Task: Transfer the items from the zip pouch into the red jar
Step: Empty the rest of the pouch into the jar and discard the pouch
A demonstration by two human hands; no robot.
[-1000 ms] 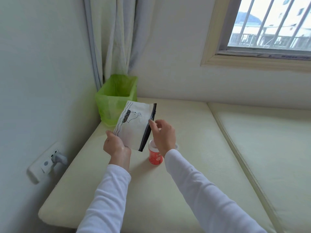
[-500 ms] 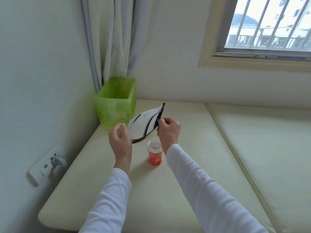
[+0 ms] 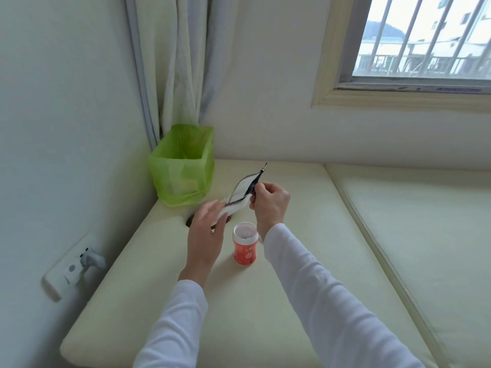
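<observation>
The zip pouch (image 3: pixel 242 192), white with a dark zipper edge, hangs tilted above the cushion, its mouth gaping open toward me. My right hand (image 3: pixel 269 205) pinches its upper edge near the zipper. My left hand (image 3: pixel 206 235) is just below and left of it, fingers spread, with the pouch's lower corner touching the fingertips. The red jar (image 3: pixel 245 247) stands upright on the cushion between my wrists, lid off, with something pale inside. A dark flat object (image 3: pixel 189 221) lies mostly hidden under my left hand.
A green-lined bin (image 3: pixel 183 166) stands in the corner behind the pouch, next to a curtain (image 3: pixel 175 62). The cream cushion (image 3: pixel 265 301) ends at a front-left edge; a second cushion (image 3: pixel 425 248) adjoins on the right. A wall socket (image 3: pixel 71 266) sits at the left.
The pouch has tipped from upright to a flatter tilt and moved up and right. My left hand let go of its lower edge and opened; my right hand kept its grip.
</observation>
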